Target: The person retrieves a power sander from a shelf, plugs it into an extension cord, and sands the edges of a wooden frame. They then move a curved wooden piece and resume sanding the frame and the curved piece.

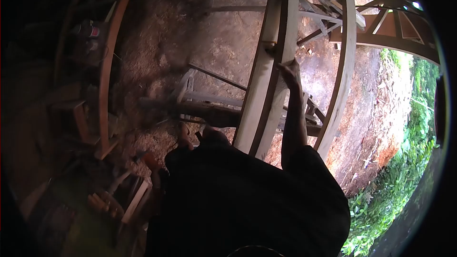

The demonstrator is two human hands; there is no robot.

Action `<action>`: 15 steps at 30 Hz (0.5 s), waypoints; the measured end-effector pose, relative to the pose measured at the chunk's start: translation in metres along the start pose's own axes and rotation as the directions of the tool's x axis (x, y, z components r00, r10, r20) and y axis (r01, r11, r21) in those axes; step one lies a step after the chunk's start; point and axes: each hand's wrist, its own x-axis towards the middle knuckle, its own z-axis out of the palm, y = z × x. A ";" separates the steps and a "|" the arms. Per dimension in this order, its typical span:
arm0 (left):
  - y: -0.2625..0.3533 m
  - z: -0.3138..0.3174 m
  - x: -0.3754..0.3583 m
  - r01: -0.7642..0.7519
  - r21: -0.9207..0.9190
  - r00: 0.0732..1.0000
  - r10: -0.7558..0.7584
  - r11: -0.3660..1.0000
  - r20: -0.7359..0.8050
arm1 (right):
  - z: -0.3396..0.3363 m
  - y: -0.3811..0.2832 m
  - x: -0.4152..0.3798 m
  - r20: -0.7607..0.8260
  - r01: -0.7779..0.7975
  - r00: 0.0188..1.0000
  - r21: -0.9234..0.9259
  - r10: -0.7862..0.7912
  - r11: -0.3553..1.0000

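Observation:
My right hand point(290, 72) reaches out at the end of a stretched arm and grips the edge of a long pale wooden beam point(281, 85). Its fingers are partly hidden against the wood. Alongside runs a second beam point(257, 90), with a dark gap between the two and a small dark knot or hole near the hand. On the dim left side, a small orange object point(151, 160) shows close to my body. My left hand point(157, 178) seems to be near it, but shadow hides its fingers.
A curved timber point(346, 62) runs to the right of the beams, and a reddish board point(110, 62) stands at left. Trestle supports point(214, 99) cross beneath. Wood shavings cover the ground point(228, 43). A latticed wooden frame point(385, 24) stands at upper right, above green plants point(400, 176).

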 end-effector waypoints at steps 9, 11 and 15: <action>-0.007 -0.010 0.017 -0.013 0.015 0.999 0.013 1.000 0.049 | -0.019 -0.053 -0.021 0.158 -0.089 0.984 0.013 0.086 0.996; -0.004 -0.014 0.030 -0.042 0.010 0.996 0.041 0.999 0.079 | -0.032 -0.042 -0.034 0.178 -0.292 0.948 0.162 0.263 0.943; 0.005 -0.023 0.046 -0.098 -0.003 0.986 0.098 0.995 0.133 | -0.053 0.026 -0.055 0.068 -0.226 0.971 -0.026 0.228 0.974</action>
